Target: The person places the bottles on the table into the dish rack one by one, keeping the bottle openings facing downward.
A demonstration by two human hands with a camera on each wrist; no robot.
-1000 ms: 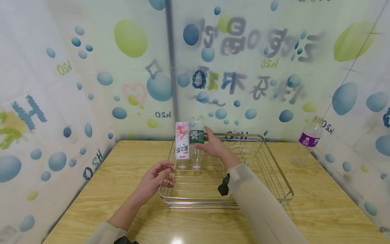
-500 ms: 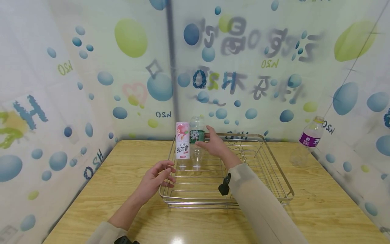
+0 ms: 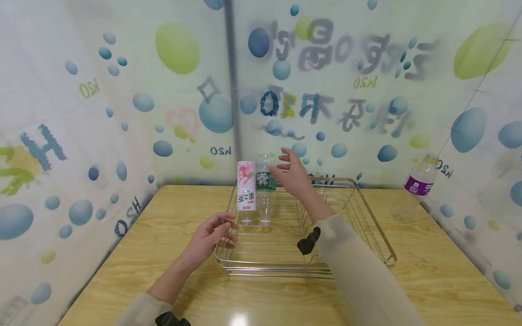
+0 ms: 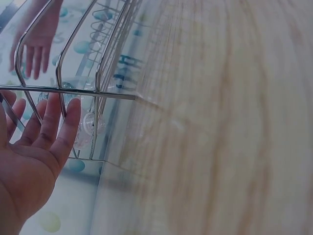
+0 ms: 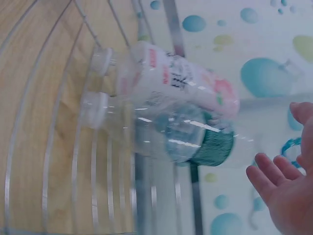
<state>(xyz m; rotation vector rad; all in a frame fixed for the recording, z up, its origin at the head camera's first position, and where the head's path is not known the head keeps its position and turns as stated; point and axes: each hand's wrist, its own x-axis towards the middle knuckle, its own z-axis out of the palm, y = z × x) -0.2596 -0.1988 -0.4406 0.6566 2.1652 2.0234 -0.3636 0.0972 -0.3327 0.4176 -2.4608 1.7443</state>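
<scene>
A wire dish rack holds two plastic bottles near its back left corner, side by side with their caps toward the front. One bottle has a pink and white label; the other, a clear bottle, wears a green band. In the right wrist view, my right hand is apart from the green-banded bottle, its fingers extended and nothing in them. My left hand rests at the rack's left side. The left wrist view shows its loosely bent fingers against the side wires.
A clear bottle with a purple label and yellow cap stands on the wooden table, right of the rack. A patterned curtain encloses the back and sides of the table.
My right hand has let go of the green-banded bottle and lifted up, slightly to the right. Both bottles in the rack stay in place. My left hand keeps its place at the rack.
</scene>
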